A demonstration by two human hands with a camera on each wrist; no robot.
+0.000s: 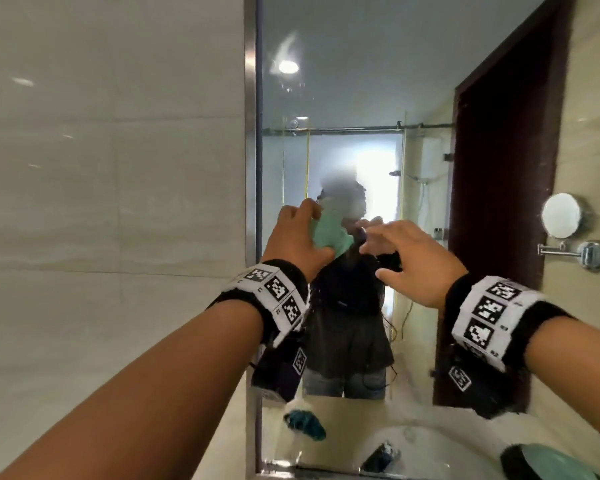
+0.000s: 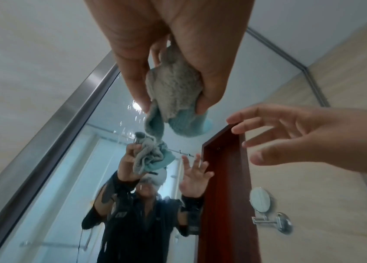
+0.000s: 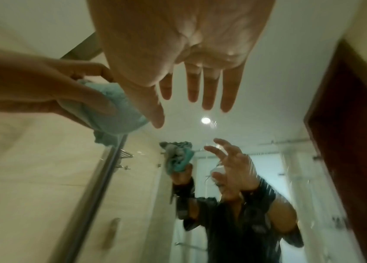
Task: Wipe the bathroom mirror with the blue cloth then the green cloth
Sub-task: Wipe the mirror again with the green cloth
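Both arms are stretched up toward the bathroom mirror. The left hand has its grip clamped on a bunched-up green cloth, thumb on one side and fingers on the other, held up right by the glass near the mirror's left frame. The right hand hovers just beside it with fingers apart and loosely spread, holding nothing. A darker teal cloth lies down on the tabletop by the sink.

Cloth before mirror, perhaps touching
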